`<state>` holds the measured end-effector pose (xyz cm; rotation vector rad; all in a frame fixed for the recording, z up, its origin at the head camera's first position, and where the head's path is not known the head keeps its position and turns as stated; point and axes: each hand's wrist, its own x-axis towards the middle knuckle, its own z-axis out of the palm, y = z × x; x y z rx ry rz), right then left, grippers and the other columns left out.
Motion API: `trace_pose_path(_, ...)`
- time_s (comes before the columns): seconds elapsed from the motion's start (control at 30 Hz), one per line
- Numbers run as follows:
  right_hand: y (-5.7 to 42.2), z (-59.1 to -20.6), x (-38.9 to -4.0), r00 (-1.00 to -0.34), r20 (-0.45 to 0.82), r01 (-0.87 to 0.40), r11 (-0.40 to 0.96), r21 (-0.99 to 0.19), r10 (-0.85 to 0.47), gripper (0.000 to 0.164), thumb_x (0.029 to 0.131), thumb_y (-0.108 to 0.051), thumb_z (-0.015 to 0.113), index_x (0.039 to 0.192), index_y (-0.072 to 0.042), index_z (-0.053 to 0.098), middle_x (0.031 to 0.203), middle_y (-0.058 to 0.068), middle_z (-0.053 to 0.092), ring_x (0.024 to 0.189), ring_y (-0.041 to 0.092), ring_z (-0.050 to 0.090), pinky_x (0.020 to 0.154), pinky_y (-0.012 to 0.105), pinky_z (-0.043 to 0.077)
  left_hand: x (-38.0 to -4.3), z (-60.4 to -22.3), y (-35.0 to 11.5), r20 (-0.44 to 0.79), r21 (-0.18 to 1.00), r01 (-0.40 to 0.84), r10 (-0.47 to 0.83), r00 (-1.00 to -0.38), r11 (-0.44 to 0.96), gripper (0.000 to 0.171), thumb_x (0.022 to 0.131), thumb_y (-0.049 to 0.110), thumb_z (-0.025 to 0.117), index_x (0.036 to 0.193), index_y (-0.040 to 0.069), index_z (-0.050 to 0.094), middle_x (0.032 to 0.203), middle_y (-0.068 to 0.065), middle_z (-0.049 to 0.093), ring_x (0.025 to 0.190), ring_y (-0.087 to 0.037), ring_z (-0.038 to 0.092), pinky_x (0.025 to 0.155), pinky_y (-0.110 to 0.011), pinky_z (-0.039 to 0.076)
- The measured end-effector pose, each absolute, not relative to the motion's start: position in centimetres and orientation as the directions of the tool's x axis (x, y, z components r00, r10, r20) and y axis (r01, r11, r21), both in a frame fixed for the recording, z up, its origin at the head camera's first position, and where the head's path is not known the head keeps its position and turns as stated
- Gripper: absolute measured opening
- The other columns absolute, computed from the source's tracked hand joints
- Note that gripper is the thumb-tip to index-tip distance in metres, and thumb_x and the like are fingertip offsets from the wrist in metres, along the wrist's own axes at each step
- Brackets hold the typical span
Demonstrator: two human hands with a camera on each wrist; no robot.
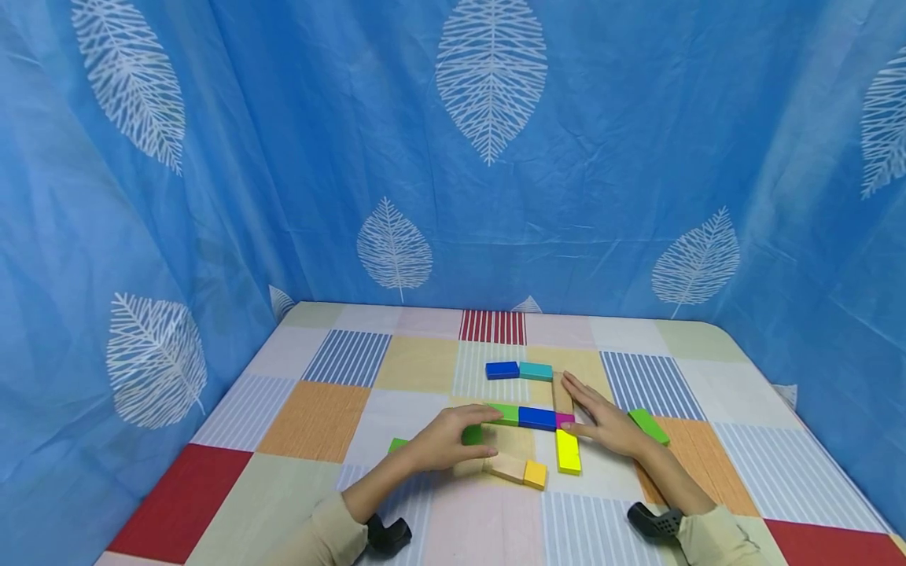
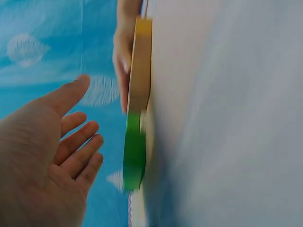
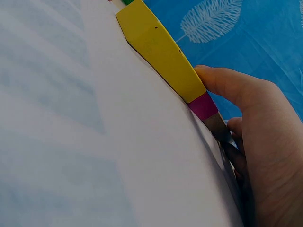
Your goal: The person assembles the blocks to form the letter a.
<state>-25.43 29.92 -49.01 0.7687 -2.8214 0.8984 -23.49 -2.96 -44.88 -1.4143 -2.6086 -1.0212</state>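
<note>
Flat coloured blocks lie joined in lines on the patchwork cloth. My left hand (image 1: 449, 440) hovers over the left end, fingers loosely spread around a dark green block (image 2: 134, 161); the palm looks bare in the left wrist view. By it are a light green block (image 1: 506, 414), a plain wooden block (image 1: 506, 468) and an orange-yellow block (image 1: 535, 475). My right hand (image 1: 607, 423) rests along the right side, fingers extended on an upright wooden block (image 1: 561, 391). Its thumb touches near where a magenta block (image 3: 204, 106) meets a yellow block (image 3: 163, 52). A blue block (image 1: 537, 419) adjoins the magenta one.
Farther back, a dark blue block (image 1: 502, 370) and a teal block (image 1: 535, 371) lie end to end. One loose green block (image 1: 649, 426) sits right of my right hand; another green block (image 1: 397, 445) shows partly behind my left wrist. A blue leaf-print curtain (image 1: 566, 196) surrounds the table.
</note>
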Motion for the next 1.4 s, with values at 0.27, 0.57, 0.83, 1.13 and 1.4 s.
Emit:
trace_pose_path(0.27,29.9,-48.8,-25.4,-0.876,0.211,-0.476,0.704,-0.527,-0.434,0.077,0.086,-0.039,0.061,0.146,-0.006,0.025,0.151,0.013,0.018,0.133,0.044,0.02,0.096,0.07,0.021,-22.2,-46.1,0.0,0.25,0.516,0.791,0.825,-0.507,0.33,0.047,0.083,0.034,0.069,0.124,0.013,0.06,0.122,0.006,0.058,0.115,-0.003,0.049,0.096,-0.017,0.038)
trace_pose_path(0.57,29.9,-48.9,-25.5,-0.877,0.208,-0.473,0.699,-0.536,-0.434,0.077,0.086,-0.039,0.061,0.146,-0.007,0.025,0.152,0.012,0.018,0.133,0.044,0.02,0.096,0.07,0.02,-22.1,-47.2,1.7,0.25,0.494,0.808,0.838,-0.485,0.32,0.04,0.083,0.027,0.07,0.12,0.014,0.063,0.115,0.009,0.062,0.107,0.003,0.052,0.092,-0.012,0.038)
trace_pose_path(0.83,29.9,-48.9,-25.4,-0.878,0.203,-0.471,0.698,-0.539,-0.434,0.076,0.086,-0.039,0.06,0.147,-0.008,0.025,0.152,0.011,0.017,0.133,0.044,0.019,0.097,0.069,0.02,-21.2,-47.6,2.4,0.296,0.537,0.778,0.791,-0.535,0.326,0.034,0.081,0.027,0.071,0.113,0.015,0.068,0.106,0.011,0.065,0.1,0.005,0.054,0.087,-0.01,0.041)
trace_pose_path(1.13,29.9,-48.9,-25.4,-0.871,0.221,-0.483,0.688,-0.541,-0.438,0.076,0.086,-0.037,0.062,0.146,-0.007,0.026,0.151,0.013,0.019,0.133,0.043,0.02,0.096,0.07,0.021,-19.8,-47.3,3.4,0.303,0.574,0.771,0.803,-0.514,0.276,0.029,0.082,0.025,0.071,0.109,0.015,0.069,0.103,0.012,0.066,0.097,0.009,0.053,0.084,-0.007,0.041)
trace_pose_path(1.4,29.8,-48.8,-25.3,-0.874,0.22,-0.479,0.694,-0.538,-0.433,0.077,0.086,-0.039,0.062,0.146,-0.007,0.026,0.151,0.013,0.019,0.133,0.042,0.021,0.095,0.07,0.022,-19.3,-47.2,3.5,0.335,0.567,0.787,0.804,-0.49,0.244,0.031,0.081,0.025,0.072,0.109,0.013,0.069,0.104,0.011,0.066,0.098,0.01,0.053,0.085,-0.007,0.04)
